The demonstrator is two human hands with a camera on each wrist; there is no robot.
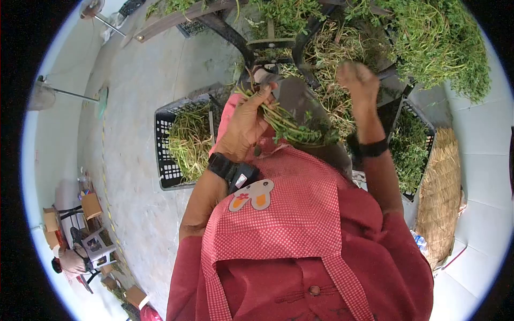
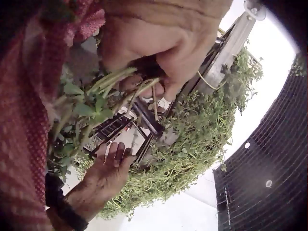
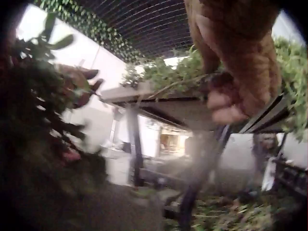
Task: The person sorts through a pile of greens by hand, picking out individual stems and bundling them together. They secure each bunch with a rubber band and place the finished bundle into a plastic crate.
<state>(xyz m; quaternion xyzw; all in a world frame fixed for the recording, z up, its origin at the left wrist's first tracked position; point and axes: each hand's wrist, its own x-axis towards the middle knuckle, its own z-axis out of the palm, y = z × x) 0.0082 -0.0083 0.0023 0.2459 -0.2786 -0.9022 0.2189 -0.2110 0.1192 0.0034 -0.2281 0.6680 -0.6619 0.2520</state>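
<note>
Green stems [image 1: 285, 124] are gripped by left hand [image 1: 248, 119], right hand [image 1: 360, 84] curled.

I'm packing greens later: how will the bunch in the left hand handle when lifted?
The bunch is probably fairly stiff near the left hand, where bare stems lie together. Its leafy end may flop, since no tie shows there.

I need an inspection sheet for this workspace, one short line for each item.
Surface: table carries leafy greens, partly overhanging its edge.
Job's things: bunch of stems; left black crate and right black crate hold plants.
Clutter: loose stems below the table.
Hands: left hand grips the bunch; right hand blurred, grip unclear.
Cables: nothing seen.
Surroundings: grey floor, woven mat, cardboard boxes, another person.
</note>
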